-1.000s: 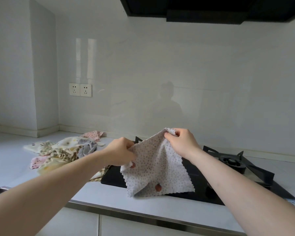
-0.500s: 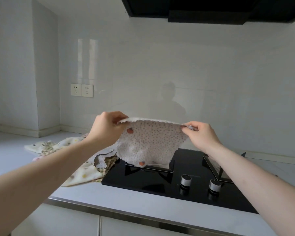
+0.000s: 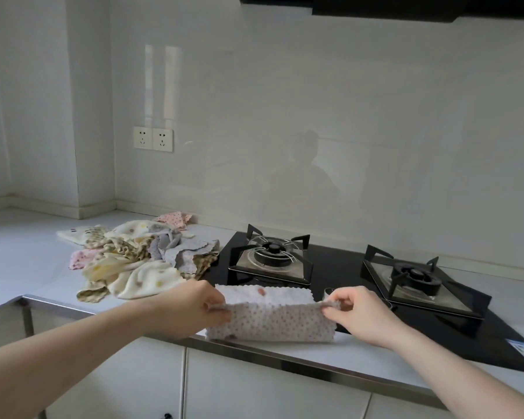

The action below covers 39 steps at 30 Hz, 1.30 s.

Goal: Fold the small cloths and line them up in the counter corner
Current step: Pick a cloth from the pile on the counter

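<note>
- One dotted cloth (image 3: 270, 320), doubled over, lies at the near edge of the counter (image 3: 18, 252), its far part resting on the black hob (image 3: 339, 267).
- Left hand (image 3: 200, 306): fingers curled, pinching the cloth's left end.
- Right hand (image 3: 354, 309): fingers curled, pinching the right end.
- One loose pile of cloths (image 3: 127, 255) lies unfolded on the counter, left of the hob and touching its edge; the number in it cannot be counted.
- Two burners: left burner (image 3: 271, 255), right burner (image 3: 415, 276).
- Two wall sockets (image 3: 153, 139) sit side by side above the pile.
</note>
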Available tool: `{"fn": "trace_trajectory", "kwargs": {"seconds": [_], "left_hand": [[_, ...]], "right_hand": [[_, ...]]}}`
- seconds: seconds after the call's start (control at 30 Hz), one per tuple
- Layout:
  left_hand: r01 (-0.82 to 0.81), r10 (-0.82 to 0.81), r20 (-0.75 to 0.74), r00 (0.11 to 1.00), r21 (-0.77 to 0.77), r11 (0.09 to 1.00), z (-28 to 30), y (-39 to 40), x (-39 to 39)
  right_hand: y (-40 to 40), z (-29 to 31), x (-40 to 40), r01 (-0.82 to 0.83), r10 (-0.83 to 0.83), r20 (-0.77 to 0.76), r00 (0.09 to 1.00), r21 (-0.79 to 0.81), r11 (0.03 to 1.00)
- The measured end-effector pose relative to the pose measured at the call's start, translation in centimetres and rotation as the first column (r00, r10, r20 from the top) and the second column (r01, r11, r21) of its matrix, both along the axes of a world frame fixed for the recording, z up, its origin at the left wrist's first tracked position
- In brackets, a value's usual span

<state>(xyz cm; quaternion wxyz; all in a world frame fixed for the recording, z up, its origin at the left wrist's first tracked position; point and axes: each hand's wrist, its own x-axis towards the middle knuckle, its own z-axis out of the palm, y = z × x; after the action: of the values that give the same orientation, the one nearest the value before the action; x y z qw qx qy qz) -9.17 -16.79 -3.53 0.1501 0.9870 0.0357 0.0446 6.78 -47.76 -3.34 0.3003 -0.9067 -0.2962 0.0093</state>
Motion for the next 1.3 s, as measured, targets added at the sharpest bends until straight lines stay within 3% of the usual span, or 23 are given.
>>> {"fn": "trace_trajectory", "kwargs": {"seconds": [0.17,0.3,0.67,0.97,1.13,1.3], "left_hand": [[-0.150,0.162,0.086,0.983,-0.132,0.980,0.0,0.6,2.5],[-0.253,0.283,0.102,0.954,-0.233,0.939,-0.3,1.6,4.7],[-0.365,0.381,0.117,0.917,-0.137,0.921,-3.3,2.6,7.7],[-0.354,0.388,0.355,0.851,-0.160,0.922,-6.3,2.8,7.8],[-0.350,0.388,0.375,0.842,-0.167,0.922,-7.5,3.3,8.1],[-0.340,0.368,0.379,0.849,-0.141,0.930,-7.8,3.7,8.3]], "right_hand": [[1.7,-0.4,2.6,0.098,-0.105,0.040,0.994,0.150,0.984],[3.8,-0.8,4.5,0.125,-0.139,0.072,0.988,0.171,0.977],[7.7,-1.3,6.9,0.178,-0.174,0.188,0.967,-0.004,0.984],[7.5,-2.8,6.8,0.217,-0.177,0.254,0.951,-0.137,0.967],[7.0,-3.5,6.9,0.204,-0.153,0.163,0.975,-0.374,0.905],[7.4,-2.8,6.7,0.202,-0.192,0.065,0.979,-0.363,0.910]]}}
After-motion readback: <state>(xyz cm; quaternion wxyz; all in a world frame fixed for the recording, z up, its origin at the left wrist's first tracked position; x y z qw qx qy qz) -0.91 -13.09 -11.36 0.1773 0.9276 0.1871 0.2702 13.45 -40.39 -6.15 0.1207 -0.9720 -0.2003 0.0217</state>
